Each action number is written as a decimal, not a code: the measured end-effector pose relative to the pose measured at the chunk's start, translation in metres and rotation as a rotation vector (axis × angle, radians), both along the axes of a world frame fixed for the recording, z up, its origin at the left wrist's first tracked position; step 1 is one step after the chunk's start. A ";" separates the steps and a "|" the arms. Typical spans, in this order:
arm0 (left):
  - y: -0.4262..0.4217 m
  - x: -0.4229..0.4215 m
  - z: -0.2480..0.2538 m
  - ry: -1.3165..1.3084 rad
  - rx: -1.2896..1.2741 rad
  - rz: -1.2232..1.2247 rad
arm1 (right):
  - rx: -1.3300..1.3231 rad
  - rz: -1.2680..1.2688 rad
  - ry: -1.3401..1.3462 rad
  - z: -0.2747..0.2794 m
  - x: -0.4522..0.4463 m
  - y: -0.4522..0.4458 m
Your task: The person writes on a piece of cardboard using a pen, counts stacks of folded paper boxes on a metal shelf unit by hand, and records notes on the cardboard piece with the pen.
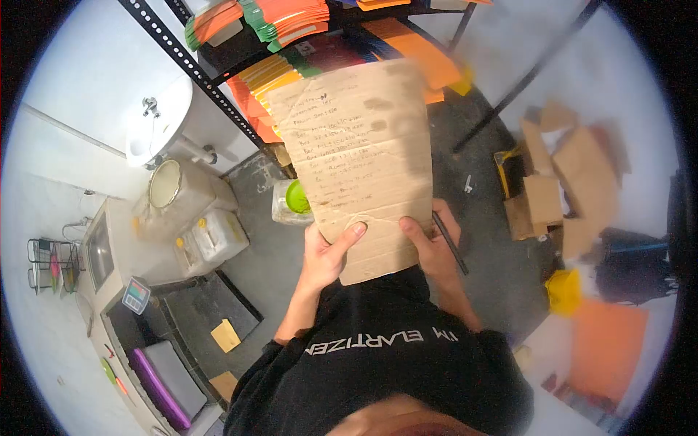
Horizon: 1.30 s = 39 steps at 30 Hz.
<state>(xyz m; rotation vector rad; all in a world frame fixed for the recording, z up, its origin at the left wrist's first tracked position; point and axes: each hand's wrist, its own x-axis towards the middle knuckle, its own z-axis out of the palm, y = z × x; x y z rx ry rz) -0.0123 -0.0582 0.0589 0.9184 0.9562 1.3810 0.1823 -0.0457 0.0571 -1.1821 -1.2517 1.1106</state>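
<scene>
A brown cardboard sheet (363, 167) covered in handwritten lines is held up in front of me, its lower edge close to my black shirt. My left hand (331, 253) grips the lower left edge, thumb on the written face. On the lower right edge, my right hand (435, 240) pinches the sheet with the thumb in front. A dark pen or marker (452, 247) also sticks out from my right hand's fingers, pointing down. The fingers behind the sheet are partly hidden.
Ahead stands a black metal rack (207, 87) with stacks of orange and green packets (291, 18). A white sink (160, 120) and plastic jerrycans (218, 236) are at left, near a green bowl (297, 196). Open cardboard boxes (542, 196) lie at right.
</scene>
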 end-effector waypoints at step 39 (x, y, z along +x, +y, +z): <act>0.003 0.029 -0.010 0.066 0.005 0.135 | -0.099 -0.099 -0.043 -0.008 0.019 -0.004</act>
